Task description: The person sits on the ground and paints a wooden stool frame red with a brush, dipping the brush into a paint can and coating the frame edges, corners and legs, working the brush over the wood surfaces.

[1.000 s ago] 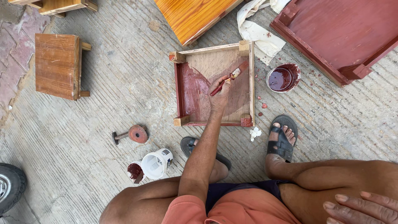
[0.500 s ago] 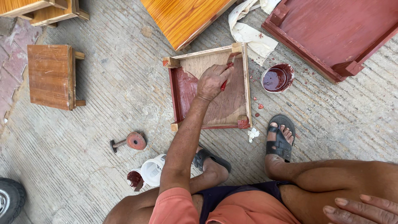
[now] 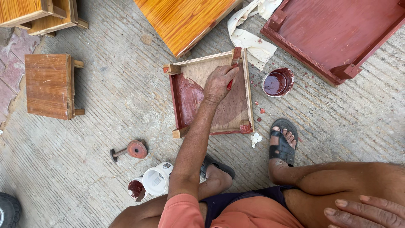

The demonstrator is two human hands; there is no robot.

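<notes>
I am seeing the left hand (image 3: 217, 83) reaching out over the small stool (image 3: 209, 94), which is lying upside down on the concrete floor (image 3: 118, 105) in front of the knees. Its fingers are wrapping tightly around a brush (image 3: 233, 67) with a red handle, and the brush end is pressing at the stool's far right corner. The underside of the stool is showing dark red stain on its left half and bare wood on the right.

The right hand (image 3: 365, 211) is resting on the right knee with its fingers lying loose and spread, holding nothing.

Just right of the stool, a bowl (image 3: 277, 82) is standing upright and holding dark red stain, with red drips dotting the floor near it. By the left foot a white jug (image 3: 157, 179) is lying on its side, touching a small cup (image 3: 136, 188) smeared red inside. A stained cloth (image 3: 249, 31) is lying beyond the stool, and a large red panel (image 3: 337, 33) is sitting at the far right.
</notes>
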